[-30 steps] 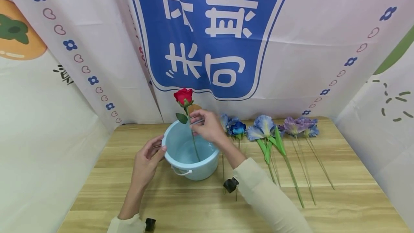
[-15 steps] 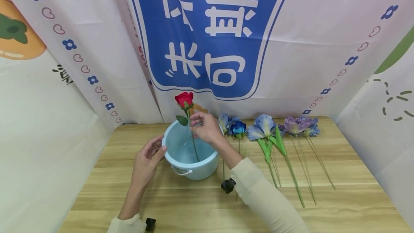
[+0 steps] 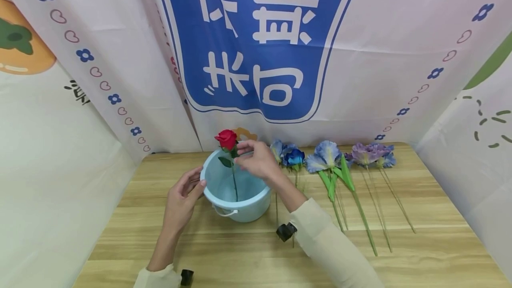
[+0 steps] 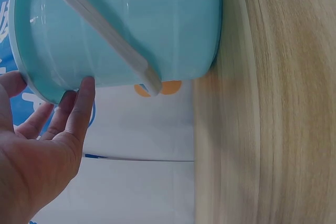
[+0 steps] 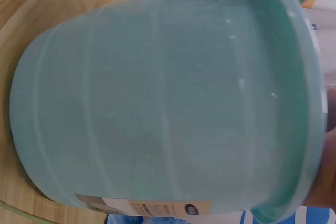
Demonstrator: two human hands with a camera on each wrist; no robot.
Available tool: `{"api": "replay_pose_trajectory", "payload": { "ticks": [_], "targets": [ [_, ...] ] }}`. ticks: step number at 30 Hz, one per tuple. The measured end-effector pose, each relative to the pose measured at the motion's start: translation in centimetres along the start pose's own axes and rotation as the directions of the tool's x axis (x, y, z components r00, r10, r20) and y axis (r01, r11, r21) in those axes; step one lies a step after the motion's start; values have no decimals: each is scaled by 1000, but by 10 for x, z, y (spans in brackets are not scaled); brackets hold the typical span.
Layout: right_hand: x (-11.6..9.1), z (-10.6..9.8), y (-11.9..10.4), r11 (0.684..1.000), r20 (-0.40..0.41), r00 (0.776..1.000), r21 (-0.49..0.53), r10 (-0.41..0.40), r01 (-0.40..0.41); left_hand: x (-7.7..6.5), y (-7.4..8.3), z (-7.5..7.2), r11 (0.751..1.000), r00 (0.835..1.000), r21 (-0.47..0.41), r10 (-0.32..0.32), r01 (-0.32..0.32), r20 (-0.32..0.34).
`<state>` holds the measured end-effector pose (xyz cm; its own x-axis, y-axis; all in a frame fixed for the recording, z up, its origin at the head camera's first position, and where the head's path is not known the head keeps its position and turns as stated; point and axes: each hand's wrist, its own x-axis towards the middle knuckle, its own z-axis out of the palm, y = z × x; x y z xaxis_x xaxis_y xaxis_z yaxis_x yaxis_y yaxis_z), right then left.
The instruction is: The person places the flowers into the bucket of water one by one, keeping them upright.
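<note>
A light blue bucket point(image 3: 240, 210) stands on the table, its white handle point(image 4: 105, 24) hanging down the side. At its left rim my left hand point(image 3: 182, 199) grips the edge, thumb over the rim and fingers against the outer wall. Inside the bucket a red rose point(image 3: 226, 139) leans with its stem end down and its head above the far rim. My right hand point(image 3: 258, 160) hovers over the bucket's right side. Its slightly bent fingertips are right beside the rose's upper stem and seem apart from it. The right wrist view hides those fingertips behind the bucket wall.
Right of the bucket lie several artificial flowers: a dark blue rose point(image 3: 294, 157), a pale blue flower point(image 3: 326, 157) and a purple flower point(image 3: 366, 154), stems toward the front. A printed curtain point(image 3: 360, 92) hangs behind the wooden table point(image 3: 224, 257).
The rose has sunk lower into the bucket and shifted slightly left, its stem slipping out from between my right fingers. The right hand has barely moved; my left hand keeps its place.
</note>
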<state>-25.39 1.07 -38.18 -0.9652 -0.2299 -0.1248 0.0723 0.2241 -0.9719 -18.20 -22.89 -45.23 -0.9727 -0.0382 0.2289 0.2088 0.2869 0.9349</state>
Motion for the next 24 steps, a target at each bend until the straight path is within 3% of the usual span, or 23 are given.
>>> {"api": "replay_pose_trajectory", "payload": {
  "ticks": [9, 24],
  "targets": [
    [-13, -18, -3, 996, 8, 999, 76, -40, 39, 0, 1, 0, 1000, 1000, -6, -4, 4, -1],
    [-37, -69, 10, 974, -82, 994, 204, -79, 94, -1, 3, 1, 1000, 1000, -12, -12, 11, -8]
  ]
}}
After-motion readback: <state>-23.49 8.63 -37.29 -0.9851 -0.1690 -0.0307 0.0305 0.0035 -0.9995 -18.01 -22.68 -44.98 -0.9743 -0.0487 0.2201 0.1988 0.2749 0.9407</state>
